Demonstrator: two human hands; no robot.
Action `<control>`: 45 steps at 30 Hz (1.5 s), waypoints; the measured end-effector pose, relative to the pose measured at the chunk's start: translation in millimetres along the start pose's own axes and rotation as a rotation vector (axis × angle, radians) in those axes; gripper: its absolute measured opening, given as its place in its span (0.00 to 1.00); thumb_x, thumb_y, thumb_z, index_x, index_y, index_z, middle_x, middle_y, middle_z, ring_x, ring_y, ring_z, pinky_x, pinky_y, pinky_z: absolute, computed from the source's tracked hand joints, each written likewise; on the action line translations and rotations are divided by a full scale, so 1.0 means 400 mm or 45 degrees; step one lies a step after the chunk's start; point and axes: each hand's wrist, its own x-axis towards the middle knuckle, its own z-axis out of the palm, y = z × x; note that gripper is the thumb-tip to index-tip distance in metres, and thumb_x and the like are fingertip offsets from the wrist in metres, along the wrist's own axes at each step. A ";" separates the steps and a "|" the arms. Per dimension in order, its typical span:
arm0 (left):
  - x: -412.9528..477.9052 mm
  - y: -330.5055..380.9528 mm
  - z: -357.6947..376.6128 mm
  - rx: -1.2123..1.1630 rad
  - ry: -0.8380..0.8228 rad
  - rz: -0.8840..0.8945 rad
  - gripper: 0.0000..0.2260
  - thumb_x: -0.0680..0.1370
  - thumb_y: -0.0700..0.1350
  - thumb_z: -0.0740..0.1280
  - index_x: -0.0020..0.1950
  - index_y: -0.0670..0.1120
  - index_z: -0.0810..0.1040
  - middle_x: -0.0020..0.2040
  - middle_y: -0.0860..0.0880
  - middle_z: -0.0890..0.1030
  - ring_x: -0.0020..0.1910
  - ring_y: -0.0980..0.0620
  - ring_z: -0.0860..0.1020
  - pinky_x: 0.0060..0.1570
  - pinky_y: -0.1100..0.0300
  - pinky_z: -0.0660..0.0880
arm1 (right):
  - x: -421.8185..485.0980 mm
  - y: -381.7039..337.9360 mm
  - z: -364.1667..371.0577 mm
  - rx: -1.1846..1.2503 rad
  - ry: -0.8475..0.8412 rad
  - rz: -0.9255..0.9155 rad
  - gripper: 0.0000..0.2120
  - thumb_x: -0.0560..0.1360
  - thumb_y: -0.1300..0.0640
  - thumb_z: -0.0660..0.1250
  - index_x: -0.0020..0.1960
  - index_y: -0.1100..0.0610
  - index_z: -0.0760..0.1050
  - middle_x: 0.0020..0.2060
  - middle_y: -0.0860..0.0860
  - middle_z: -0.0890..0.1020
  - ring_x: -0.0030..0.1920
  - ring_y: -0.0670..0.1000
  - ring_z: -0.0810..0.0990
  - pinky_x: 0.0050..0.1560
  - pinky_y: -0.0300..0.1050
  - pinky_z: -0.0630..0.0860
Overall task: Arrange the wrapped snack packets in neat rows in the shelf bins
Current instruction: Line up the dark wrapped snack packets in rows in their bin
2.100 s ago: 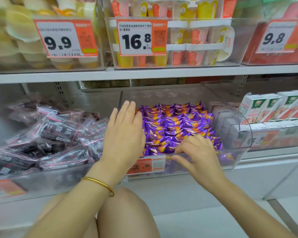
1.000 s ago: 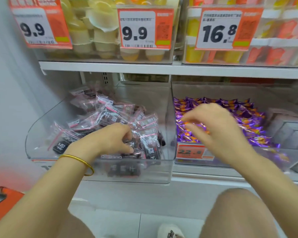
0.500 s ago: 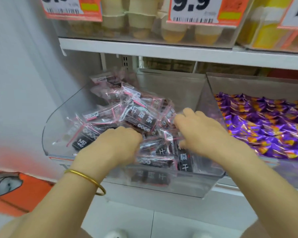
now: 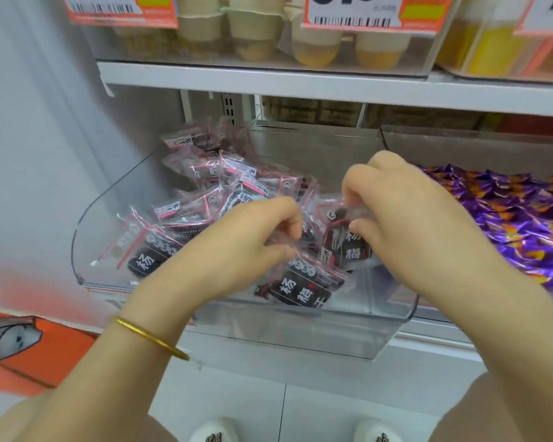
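Packets (image 4: 205, 193) blurred in clear bin (image 4: 300, 333); right hand (image 4: 406, 218) grip pinches one packet (image 4: 351, 250), left hand (image 4: 237, 247) grip curled, hold unclear; purple sweets (image 4: 517, 218) cropped right.

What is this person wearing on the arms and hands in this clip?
Both forearms are bare, with no sleeves in view. The left hand and right hand have no gloves and no rings that show. A thin, plain gold bangle circles the left wrist; the right wrist is bare.
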 end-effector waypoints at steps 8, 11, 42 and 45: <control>0.007 0.021 -0.043 0.210 -0.016 0.028 0.11 0.73 0.42 0.70 0.46 0.56 0.70 0.41 0.59 0.78 0.40 0.62 0.75 0.43 0.64 0.72 | -0.018 0.054 -0.022 0.121 0.253 0.081 0.09 0.73 0.59 0.68 0.49 0.57 0.69 0.42 0.50 0.71 0.44 0.52 0.65 0.39 0.44 0.53; 0.017 0.026 -0.014 0.075 -0.093 -0.003 0.13 0.72 0.41 0.71 0.46 0.55 0.70 0.40 0.59 0.80 0.39 0.61 0.76 0.45 0.58 0.74 | -0.015 0.051 -0.029 0.125 0.289 0.102 0.10 0.73 0.58 0.68 0.50 0.57 0.69 0.42 0.50 0.71 0.45 0.54 0.67 0.39 0.44 0.53; -0.001 0.013 0.018 -0.660 -0.601 -0.267 0.24 0.70 0.60 0.62 0.63 0.52 0.72 0.59 0.55 0.77 0.54 0.65 0.77 0.53 0.68 0.75 | 0.221 0.083 0.107 0.029 -0.799 -0.236 0.42 0.66 0.55 0.77 0.72 0.49 0.56 0.67 0.52 0.67 0.63 0.54 0.71 0.60 0.47 0.70; 0.004 0.010 0.013 -0.740 -0.535 -0.349 0.21 0.74 0.56 0.57 0.62 0.47 0.75 0.58 0.53 0.78 0.55 0.62 0.77 0.49 0.68 0.77 | 0.227 0.094 0.104 -0.088 -0.707 -0.243 0.31 0.64 0.51 0.78 0.59 0.52 0.63 0.54 0.49 0.68 0.49 0.54 0.73 0.46 0.48 0.72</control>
